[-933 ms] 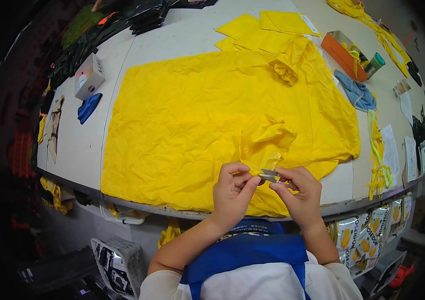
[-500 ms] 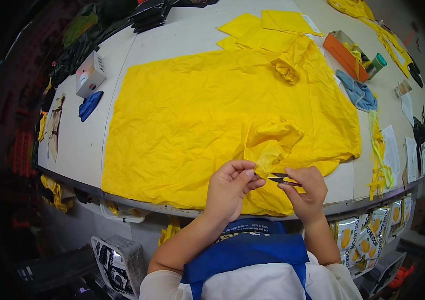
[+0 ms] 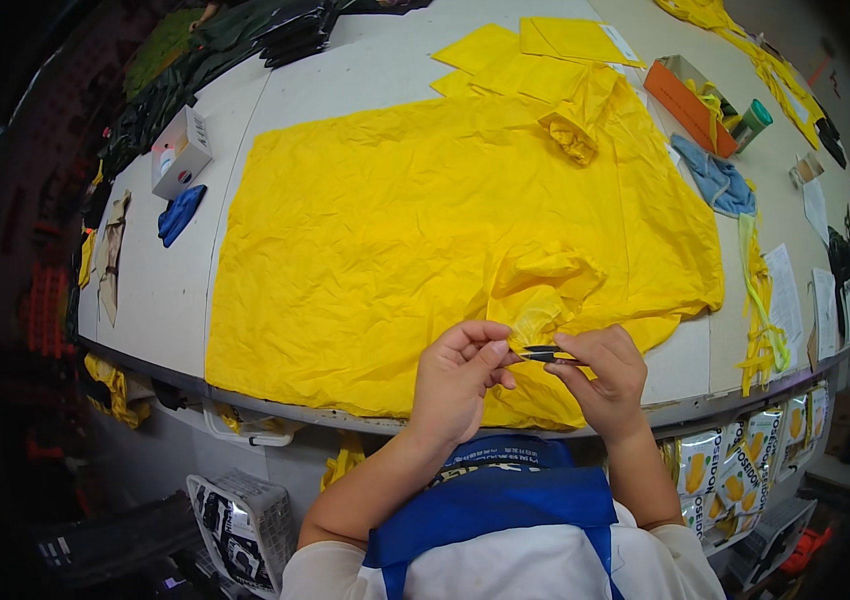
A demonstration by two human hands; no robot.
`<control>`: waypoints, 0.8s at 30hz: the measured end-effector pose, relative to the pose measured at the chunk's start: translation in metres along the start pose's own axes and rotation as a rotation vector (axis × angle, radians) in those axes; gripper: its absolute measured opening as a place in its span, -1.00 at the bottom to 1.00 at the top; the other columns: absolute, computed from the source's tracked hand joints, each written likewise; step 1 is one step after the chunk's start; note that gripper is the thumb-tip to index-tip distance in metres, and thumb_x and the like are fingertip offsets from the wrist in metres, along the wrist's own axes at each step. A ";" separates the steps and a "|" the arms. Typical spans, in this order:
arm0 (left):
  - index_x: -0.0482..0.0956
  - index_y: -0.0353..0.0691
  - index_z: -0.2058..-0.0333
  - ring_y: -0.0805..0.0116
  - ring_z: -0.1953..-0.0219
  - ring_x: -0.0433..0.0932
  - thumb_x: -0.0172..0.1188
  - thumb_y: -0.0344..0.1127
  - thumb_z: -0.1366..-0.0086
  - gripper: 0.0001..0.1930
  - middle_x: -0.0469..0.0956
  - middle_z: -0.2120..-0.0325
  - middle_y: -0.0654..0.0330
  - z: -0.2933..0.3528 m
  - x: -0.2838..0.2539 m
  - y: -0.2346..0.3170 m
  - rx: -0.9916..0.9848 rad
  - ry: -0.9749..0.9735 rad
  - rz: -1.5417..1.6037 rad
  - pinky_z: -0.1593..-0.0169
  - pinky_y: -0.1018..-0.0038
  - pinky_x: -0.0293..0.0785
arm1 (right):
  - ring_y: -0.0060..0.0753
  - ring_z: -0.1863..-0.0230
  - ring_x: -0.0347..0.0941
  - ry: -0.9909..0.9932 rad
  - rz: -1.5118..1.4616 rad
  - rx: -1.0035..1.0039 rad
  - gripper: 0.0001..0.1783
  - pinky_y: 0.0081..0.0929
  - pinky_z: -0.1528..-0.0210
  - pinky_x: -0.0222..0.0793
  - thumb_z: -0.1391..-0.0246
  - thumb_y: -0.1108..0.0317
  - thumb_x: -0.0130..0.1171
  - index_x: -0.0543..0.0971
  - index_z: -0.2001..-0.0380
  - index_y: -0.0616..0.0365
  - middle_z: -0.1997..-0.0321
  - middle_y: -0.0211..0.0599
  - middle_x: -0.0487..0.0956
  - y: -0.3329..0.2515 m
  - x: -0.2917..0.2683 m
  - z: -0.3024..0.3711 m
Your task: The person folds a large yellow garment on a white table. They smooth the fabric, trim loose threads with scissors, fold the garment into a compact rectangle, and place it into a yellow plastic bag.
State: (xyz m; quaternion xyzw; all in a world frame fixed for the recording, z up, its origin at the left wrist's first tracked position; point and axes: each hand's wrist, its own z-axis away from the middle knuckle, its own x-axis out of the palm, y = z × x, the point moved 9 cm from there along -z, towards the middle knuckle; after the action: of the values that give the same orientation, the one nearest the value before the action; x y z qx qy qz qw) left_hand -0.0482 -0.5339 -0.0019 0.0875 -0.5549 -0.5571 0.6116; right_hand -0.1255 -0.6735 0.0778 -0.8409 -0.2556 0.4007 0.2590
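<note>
A large wrinkled yellow garment [image 3: 365, 230] lies spread over the table in front of me. Near the table's front edge, my left hand [image 3: 460, 375] pinches an edge of its bunched yellow fabric between thumb and fingers. My right hand [image 3: 603, 375] grips small dark thread snips [image 3: 543, 354], their blades pointing left and reaching the fabric at my left fingertips. The blades look nearly closed. A paler, thin patch of the cloth stands up just beyond my fingers. What exactly lies between the blades is too small to make out.
Folded yellow pieces [image 3: 565, 42] lie at the far side. To the right are an orange box [image 3: 687, 105], a green-lidded container [image 3: 753, 125], a light blue cloth [image 3: 715, 178] and yellow strips [image 3: 760, 300]. A white box [image 3: 182, 152] and blue cloth [image 3: 181, 214] sit at left.
The snips have moved left, closer to my left fingertips, and their blades have come together. My right hand has shifted slightly left; my left hand stays nearly in place.
</note>
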 end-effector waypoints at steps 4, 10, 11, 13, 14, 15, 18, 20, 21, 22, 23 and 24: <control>0.46 -0.34 0.21 0.39 0.35 0.56 0.08 -0.53 -0.26 -0.87 0.55 0.37 0.12 0.001 0.001 0.002 0.057 -0.043 -0.039 0.29 0.49 0.52 | -0.46 0.45 0.43 -0.012 -0.197 0.189 -0.67 -0.58 0.41 0.27 0.29 0.51 0.39 0.62 0.31 0.13 0.46 -0.37 0.56 0.019 0.001 0.009; 0.35 -0.19 0.24 0.30 0.15 0.51 0.06 -0.53 -0.26 -0.87 0.50 0.25 0.12 -0.008 -0.033 -0.004 0.029 0.018 0.127 0.03 0.32 0.43 | -0.43 0.13 0.42 0.832 -0.163 0.781 -0.65 -0.54 0.02 0.32 -0.13 0.32 0.16 0.48 0.06 0.27 0.16 -0.22 0.52 0.245 -0.111 0.149; 0.33 -0.17 0.23 0.34 0.18 0.49 0.07 -0.53 -0.26 -0.84 0.48 0.26 0.16 -0.008 -0.037 -0.003 0.019 0.045 0.142 0.05 0.36 0.42 | -0.39 0.12 0.43 0.822 0.016 0.890 -0.64 -0.52 0.01 0.32 -0.13 0.31 0.16 0.47 0.05 0.30 0.10 -0.19 0.51 0.297 -0.135 0.197; 0.29 -0.12 0.20 0.41 0.23 0.47 0.09 -0.54 -0.25 -0.78 0.45 0.28 0.22 -0.009 -0.045 -0.006 -0.001 0.109 0.172 0.10 0.46 0.41 | -0.30 0.08 0.43 0.711 0.321 1.016 -0.60 -0.46 -0.04 0.30 -0.12 0.30 0.16 0.45 0.04 0.33 0.00 -0.12 0.47 0.349 -0.166 0.251; 0.28 -0.11 0.17 0.41 0.22 0.47 0.09 -0.56 -0.24 -0.74 0.45 0.26 0.21 -0.008 -0.047 -0.007 0.003 0.118 0.172 0.11 0.48 0.40 | -0.24 0.05 0.41 0.618 0.447 1.038 -0.59 -0.41 -0.08 0.28 -0.12 0.29 0.16 0.44 0.03 0.34 -0.04 -0.08 0.45 0.358 -0.173 0.262; 0.27 -0.10 0.14 0.41 0.21 0.46 0.09 -0.58 -0.22 -0.70 0.44 0.23 0.21 -0.007 -0.049 -0.006 0.007 0.128 0.169 0.12 0.49 0.38 | -0.19 0.01 0.40 0.522 0.568 1.057 -0.57 -0.36 -0.12 0.25 -0.12 0.28 0.16 0.43 0.02 0.34 -0.08 -0.05 0.42 0.362 -0.172 0.265; 0.24 -0.06 0.02 0.41 0.16 0.44 0.06 -0.66 -0.17 -0.55 0.40 0.12 0.18 0.000 -0.046 -0.001 0.023 0.115 0.175 0.13 0.51 0.36 | -0.06 -0.11 0.30 0.435 1.081 0.555 -0.56 -0.25 -0.21 0.15 -0.12 0.28 0.16 0.42 -0.01 0.33 -0.15 0.05 0.36 0.264 -0.130 0.150; 0.23 -0.02 -0.07 0.39 0.11 0.43 0.03 -0.69 -0.14 -0.45 0.36 0.05 0.16 0.000 -0.037 -0.004 -0.018 0.043 0.145 0.10 0.49 0.36 | -0.15 -0.18 0.25 0.375 0.173 0.674 -0.54 -0.25 -0.27 0.08 -0.24 0.15 0.01 0.42 -0.02 0.33 -0.13 -0.03 0.39 0.253 -0.056 0.123; 0.23 0.01 -0.12 0.37 0.08 0.42 0.01 -0.70 -0.13 -0.40 0.34 0.02 0.15 0.003 -0.037 -0.007 -0.042 0.007 0.109 0.06 0.46 0.36 | -0.23 -0.17 0.28 0.222 -0.399 0.886 -0.52 -0.32 -0.25 0.12 -0.27 0.08 -0.08 0.42 -0.06 0.25 -0.14 -0.14 0.40 0.233 0.009 0.117; 0.22 0.03 -0.16 0.35 0.05 0.40 0.00 -0.71 -0.11 -0.35 0.32 -0.01 0.14 0.005 -0.038 -0.010 -0.064 -0.032 0.077 0.03 0.44 0.35 | -0.31 -0.15 0.31 0.044 -0.978 1.048 -0.49 -0.39 -0.23 0.15 -0.30 0.01 -0.16 0.41 -0.09 0.17 -0.14 -0.25 0.42 0.182 0.074 0.104; 0.25 0.06 -0.16 0.30 0.04 0.40 0.01 -0.70 -0.10 -0.34 0.30 -0.03 0.12 0.005 -0.037 -0.003 0.058 -0.114 -0.216 0.00 0.42 0.34 | -0.35 -0.14 0.34 -0.065 -1.607 1.106 -0.47 -0.39 -0.21 0.20 -0.30 0.00 -0.16 0.35 -0.14 0.15 -0.16 -0.29 0.41 0.105 0.110 0.072; 0.28 0.09 -0.17 0.25 0.03 0.39 0.01 -0.69 -0.09 -0.32 0.28 -0.04 0.11 0.004 -0.033 0.002 0.181 -0.200 -0.510 -0.03 0.41 0.33 | -0.39 -0.14 0.35 -0.147 -1.720 1.151 -0.45 -0.41 -0.20 0.23 -0.30 0.00 -0.18 0.30 -0.18 0.15 -0.17 -0.32 0.40 0.084 0.131 0.074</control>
State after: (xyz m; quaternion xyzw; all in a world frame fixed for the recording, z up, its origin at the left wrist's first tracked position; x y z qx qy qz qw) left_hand -0.0426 -0.5054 -0.0182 0.2230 -0.6199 -0.6472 0.3837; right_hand -0.0952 -0.6349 -0.0873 -0.0970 -0.5547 0.1922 0.8037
